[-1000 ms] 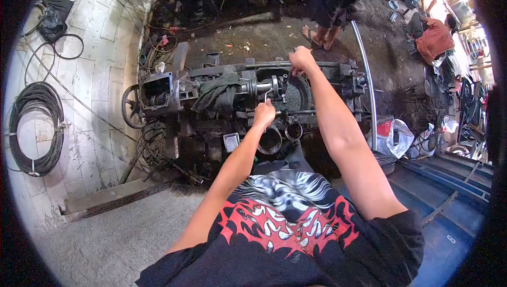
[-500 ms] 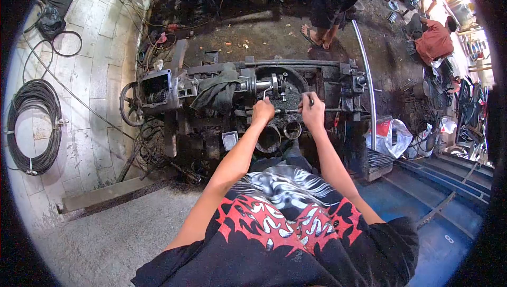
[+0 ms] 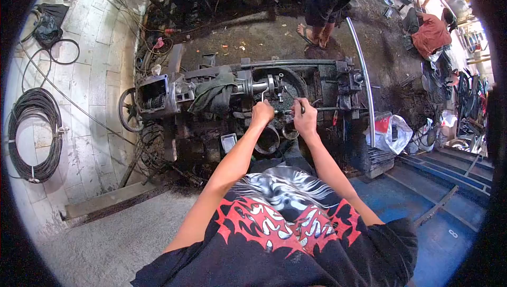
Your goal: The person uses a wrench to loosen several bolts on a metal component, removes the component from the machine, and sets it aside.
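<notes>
A dark, greasy machine (image 3: 248, 83) with a metal shaft and chuck lies across the middle of the view. My left hand (image 3: 262, 112) is closed around a short bent metal tool (image 3: 263, 96) just in front of the shaft. To its right my right hand (image 3: 304, 116) is closed near the front rod; what its fingers hold is too small to name. A dark cloth (image 3: 215, 92) drapes over the machine's left part. Below my hands are a round metal ring (image 3: 290, 131) and a larger round opening (image 3: 267, 140).
Beyond the machine stands a person in sandals (image 3: 315, 34); another in a red shirt (image 3: 430, 36) crouches at the right. A long metal pipe (image 3: 362, 70), a white sack (image 3: 393, 135), a white container (image 3: 228, 142) and a cable coil (image 3: 36, 133) lie around.
My right hand has moved left, closer to my left hand, which still grips the bent tool. The whole view has shifted slightly.
</notes>
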Demonstrator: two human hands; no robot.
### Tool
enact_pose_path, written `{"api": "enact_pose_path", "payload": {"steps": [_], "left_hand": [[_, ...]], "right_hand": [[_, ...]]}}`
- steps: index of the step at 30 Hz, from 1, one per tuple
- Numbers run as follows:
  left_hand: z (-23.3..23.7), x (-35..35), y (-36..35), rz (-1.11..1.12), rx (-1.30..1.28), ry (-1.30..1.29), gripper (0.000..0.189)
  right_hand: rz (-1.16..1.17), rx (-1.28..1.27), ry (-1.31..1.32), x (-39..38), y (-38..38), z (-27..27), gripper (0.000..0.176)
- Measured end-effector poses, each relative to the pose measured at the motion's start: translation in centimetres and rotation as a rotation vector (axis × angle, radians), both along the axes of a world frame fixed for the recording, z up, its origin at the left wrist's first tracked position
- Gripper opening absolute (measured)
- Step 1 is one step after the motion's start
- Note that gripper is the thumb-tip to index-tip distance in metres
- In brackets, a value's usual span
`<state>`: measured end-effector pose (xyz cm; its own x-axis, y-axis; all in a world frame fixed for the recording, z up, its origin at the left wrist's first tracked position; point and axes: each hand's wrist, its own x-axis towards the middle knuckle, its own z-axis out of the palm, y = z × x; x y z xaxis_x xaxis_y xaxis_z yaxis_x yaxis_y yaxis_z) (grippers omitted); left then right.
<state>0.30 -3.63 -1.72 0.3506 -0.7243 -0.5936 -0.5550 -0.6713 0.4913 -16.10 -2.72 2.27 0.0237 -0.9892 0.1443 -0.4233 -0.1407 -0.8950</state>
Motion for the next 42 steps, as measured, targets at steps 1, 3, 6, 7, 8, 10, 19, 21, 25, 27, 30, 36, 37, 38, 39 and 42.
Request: {"api": "enact_pose_path", "payload": {"steps": [1,3,6,7,8,10,19,21,25,27,30,36,37,38,39,42], "left_hand": [[-0.1,0.0,0.0,0.011,-0.006,0.001,0.053],[0.1,0.0,0.0,0.024,-0.014,0.005,0.053],[0.6,0.0,0.2,0.004,-0.021,0.024,0.053],[0.5,0.0,0.1,0.014,-0.019,0.024,0.053],[0.4,0.1,0.1,0.024,-0.017,0.023,0.053],[0.8,0.2,0.1,0.033,-0.019,0.027,0.054],[0.1,-0.1,0.0,0.024,-0.049,0.034,0.053],[0.3,-0.3,0.3,0.035,-0.046,0.041,0.053],[0.5,-0.3,0.5,0.088,-0.055,0.085,0.054],[0.9,-0.2,0.4,0.113,-0.020,0.115,0.054],[4.6,-0.6,0.1,0.170,0.102,0.236,0.053],[-0.6,-0.1,0.3,0.113,-0.010,0.090,0.055],[-0.6,-0.3,0.3,0.108,-0.008,0.091,0.055],[-0.7,-0.5,0.3,0.136,-0.007,0.095,0.055],[-0.6,-0.4,0.3,0.165,-0.004,0.097,0.054],[-0.4,-0.4,0.2,0.169,0.029,0.112,0.054]], "right_hand": [[0.002,0.000,0.000,0.1,0.2,0.1,0.013],[-0.003,0.007,-0.029,0.1,0.4,0.2,0.012],[0.003,0.035,-0.007,0.2,-0.2,-0.2,0.011],[0.002,0.035,-0.007,0.2,-0.6,-0.3,0.011],[0.032,0.009,0.038,0.1,-1.3,-0.3,0.011],[0.073,-0.050,0.107,0.3,-3.0,0.0,0.012],[0.112,-0.114,0.232,1.2,-1.4,-2.4,0.007],[0.066,-0.155,0.069,2.1,1.7,-2.7,0.018],[0.066,-0.045,0.103,0.7,5.0,-6.5,0.031],[0.022,0.280,0.374,-0.5,5.5,-8.0,0.033],[-0.046,0.320,0.206,0.0,4.9,-8.7,0.030],[-0.006,0.406,0.342,1.6,-0.6,-5.8,0.030],[0.061,0.402,0.444,1.9,-1.0,-5.4,0.028],[0.130,0.397,0.544,2.0,-1.2,-5.1,0.027],[0.128,0.401,0.540,2.1,-1.2,-5.8,0.027],[0.111,0.356,0.615,2.5,-0.4,-6.9,0.024]]}}
